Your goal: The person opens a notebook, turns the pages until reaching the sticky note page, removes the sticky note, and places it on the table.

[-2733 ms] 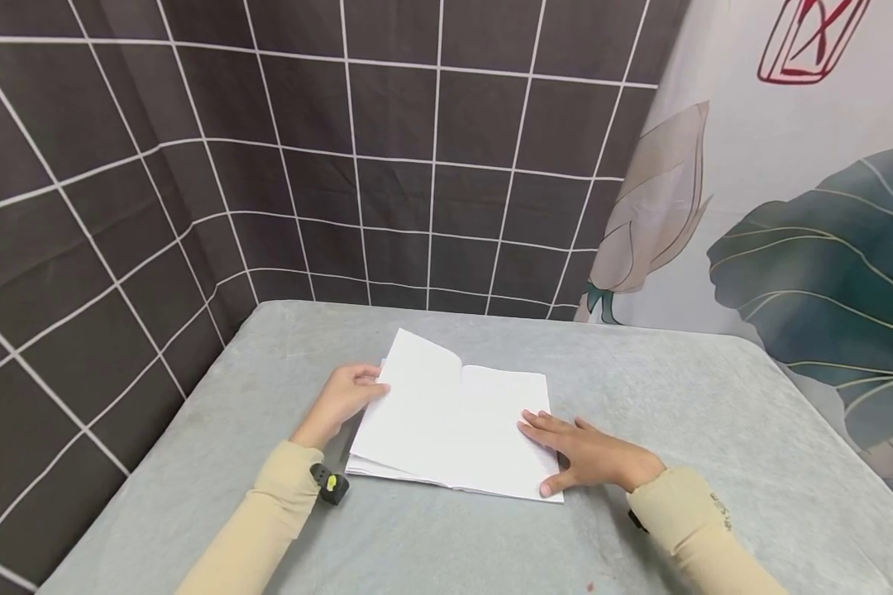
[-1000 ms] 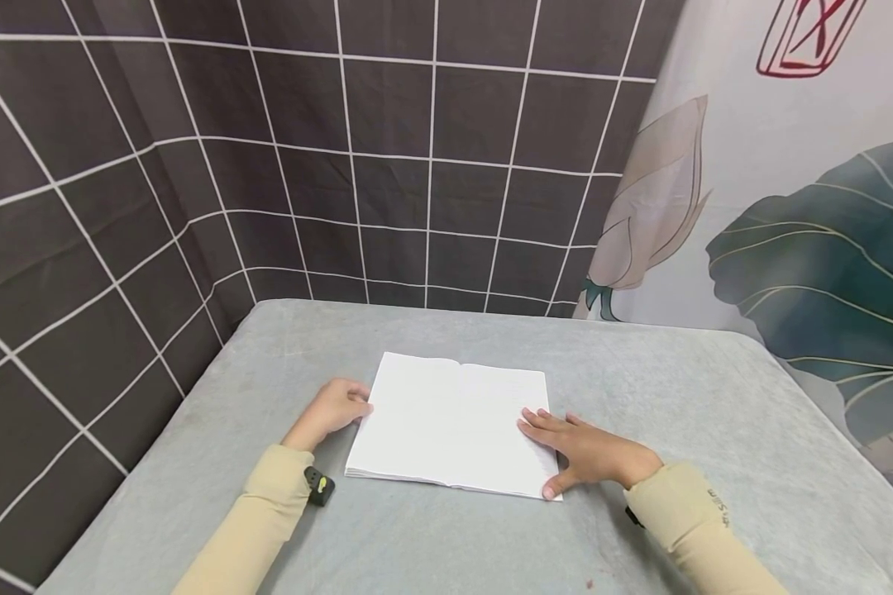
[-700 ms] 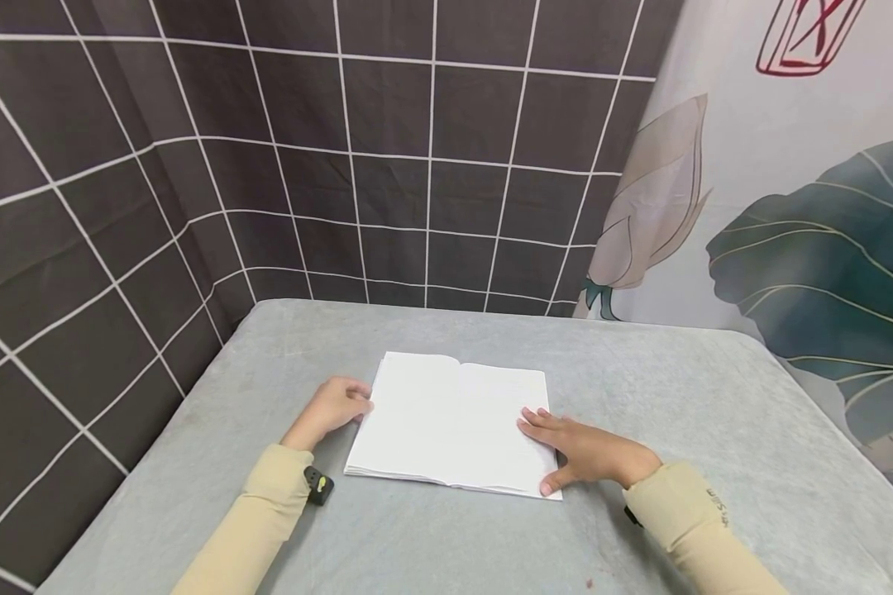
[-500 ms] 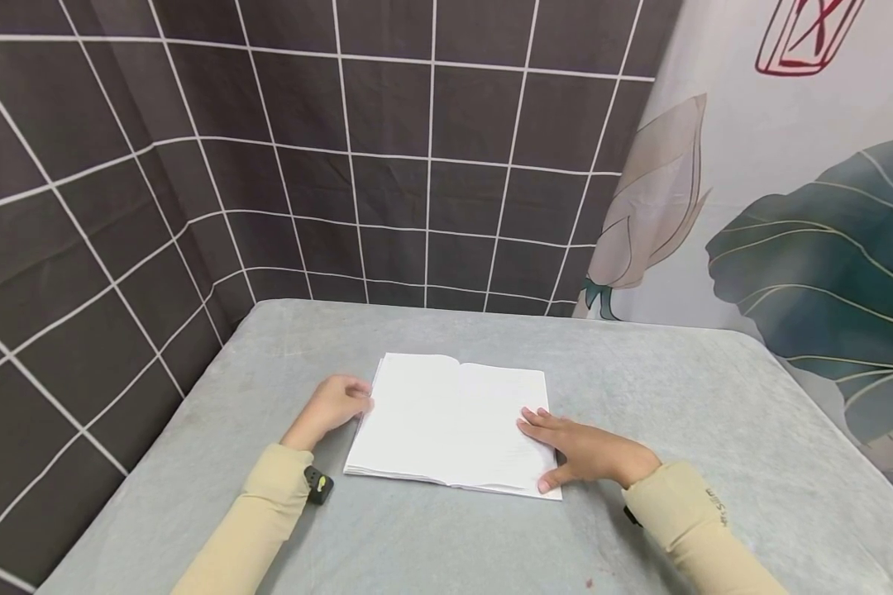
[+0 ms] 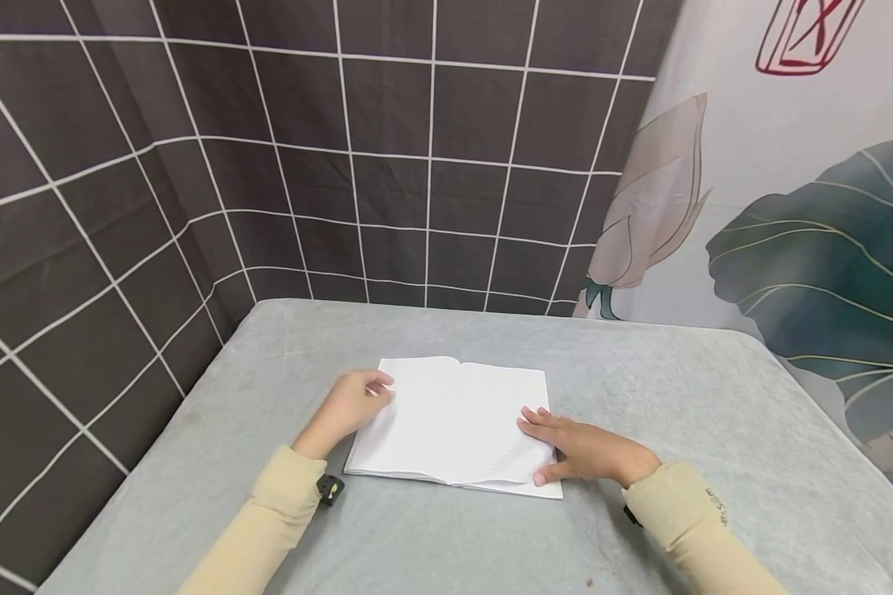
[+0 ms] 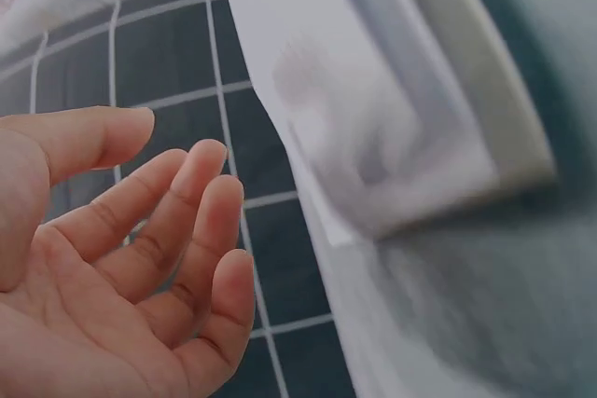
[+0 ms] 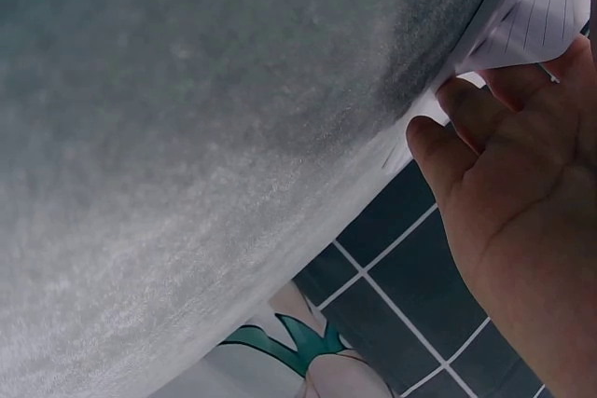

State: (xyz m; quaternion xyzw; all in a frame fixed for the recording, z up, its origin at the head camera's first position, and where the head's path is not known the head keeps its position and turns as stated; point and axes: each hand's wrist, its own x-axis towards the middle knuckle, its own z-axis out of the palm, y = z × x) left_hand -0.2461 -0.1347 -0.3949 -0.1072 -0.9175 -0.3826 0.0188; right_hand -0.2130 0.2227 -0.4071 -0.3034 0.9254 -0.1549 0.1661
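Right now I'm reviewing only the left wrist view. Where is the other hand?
Observer: In the head view, the right hand rests at the outer edge of the right page of the open notebook.
Operator: I can't make out any ruling. Is the paper lined?
Observer: Yes, the right wrist view shows thin lines on a page by that hand's fingers.
Operator: Anything worn on the left wrist?
Observer: A small dark device by the sleeve cuff.
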